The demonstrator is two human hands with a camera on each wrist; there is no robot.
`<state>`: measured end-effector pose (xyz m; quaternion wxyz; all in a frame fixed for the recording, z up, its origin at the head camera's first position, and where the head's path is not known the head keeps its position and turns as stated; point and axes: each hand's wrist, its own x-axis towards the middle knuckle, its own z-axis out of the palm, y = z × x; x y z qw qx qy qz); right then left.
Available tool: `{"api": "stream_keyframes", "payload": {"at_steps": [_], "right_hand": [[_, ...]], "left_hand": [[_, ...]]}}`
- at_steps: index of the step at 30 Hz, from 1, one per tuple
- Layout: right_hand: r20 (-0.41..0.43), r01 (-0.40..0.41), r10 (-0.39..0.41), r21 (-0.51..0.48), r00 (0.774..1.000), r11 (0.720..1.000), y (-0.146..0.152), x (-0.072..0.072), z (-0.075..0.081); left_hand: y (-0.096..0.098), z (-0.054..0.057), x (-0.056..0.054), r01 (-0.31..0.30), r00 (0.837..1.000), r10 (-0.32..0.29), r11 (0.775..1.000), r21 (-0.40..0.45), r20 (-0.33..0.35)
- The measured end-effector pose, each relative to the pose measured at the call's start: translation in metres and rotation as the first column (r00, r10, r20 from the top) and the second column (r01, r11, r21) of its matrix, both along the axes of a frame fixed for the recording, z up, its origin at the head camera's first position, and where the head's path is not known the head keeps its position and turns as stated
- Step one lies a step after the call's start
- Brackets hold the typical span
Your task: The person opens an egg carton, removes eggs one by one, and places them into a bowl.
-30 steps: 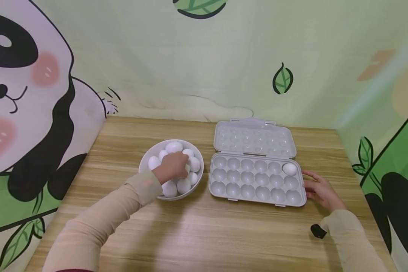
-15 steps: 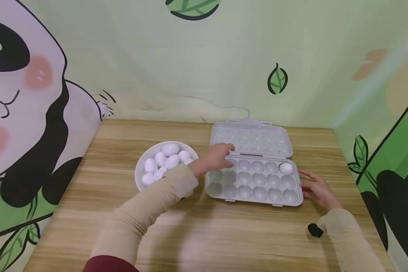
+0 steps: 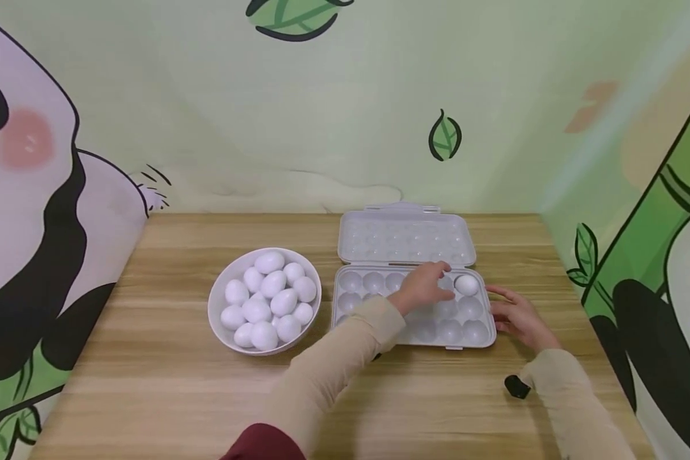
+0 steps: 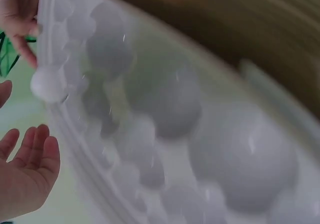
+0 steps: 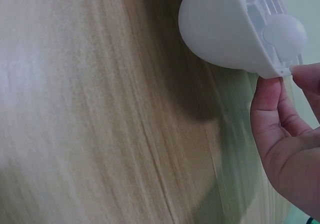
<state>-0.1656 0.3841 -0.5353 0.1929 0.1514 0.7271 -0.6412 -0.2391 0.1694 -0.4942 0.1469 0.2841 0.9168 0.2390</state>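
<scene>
My left hand [image 3: 422, 286] hovers over the egg carton [image 3: 476, 334] in the head view, fingers spread. In the left wrist view, nothing shows between the thumb and fingers of this left hand [image 4: 30, 176]. One white egg [image 3: 466, 285] sits in the carton's far right cup, also at the left wrist view's left edge. My right hand [image 3: 520, 319] rests its fingertips against the carton's right end. From the right wrist, these fingertips [image 5: 270, 88] touch the rim close to the egg [image 5: 287, 36]. Left of the carton stands a white bowl [image 3: 217, 319] heaped with white eggs [image 3: 273, 284].
The carton's lid [image 3: 405, 239] lies folded back toward the wall. Its other visible cups hold no eggs. A black object [image 3: 516, 386] is at the right sleeve's cuff. Behind the wooden table [image 3: 178, 396] hangs a wall covering with painted pandas and leaves.
My left hand has left the bowl and travelled right across the carton toward the lone egg. The right hand stays at the carton's end. The head view has shifted a little to the right.
</scene>
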Motion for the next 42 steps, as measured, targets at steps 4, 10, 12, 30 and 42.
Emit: {"api": "stream_keyframes", "payload": {"at_steps": [4, 10, 12, 30, 42], "right_hand": [[-0.004, 0.003, -0.003, 0.021, 1.000, 1.000, -0.001, -0.001, -0.002], [0.000, 0.022, -0.022, 0.025, 1.000, 0.999, -0.001, -0.002, -0.002], [0.002, 0.029, -0.029, 0.024, 1.000, 0.999, 0.000, -0.001, -0.002], [-0.019, 0.038, -0.039, -0.021, 0.999, 0.999, -0.001, -0.002, -0.005], [0.005, 0.052, -0.052, 0.019, 0.999, 0.998, 0.000, -0.003, -0.004]], "left_hand": [[0.020, -0.015, 0.004, -0.040, 0.999, 0.040, 0.999, -0.007, 0.004], [0.037, -0.024, 0.007, -0.090, 0.996, 0.090, 0.995, -0.035, 0.022], [0.043, -0.026, 0.007, -0.092, 0.996, 0.093, 0.994, -0.051, 0.011], [0.072, -0.038, 0.014, -0.252, 0.950, 0.199, 0.943, -0.218, -0.240], [0.072, -0.041, 0.010, -0.247, 0.958, 0.204, 0.943, -0.222, -0.200]]}}
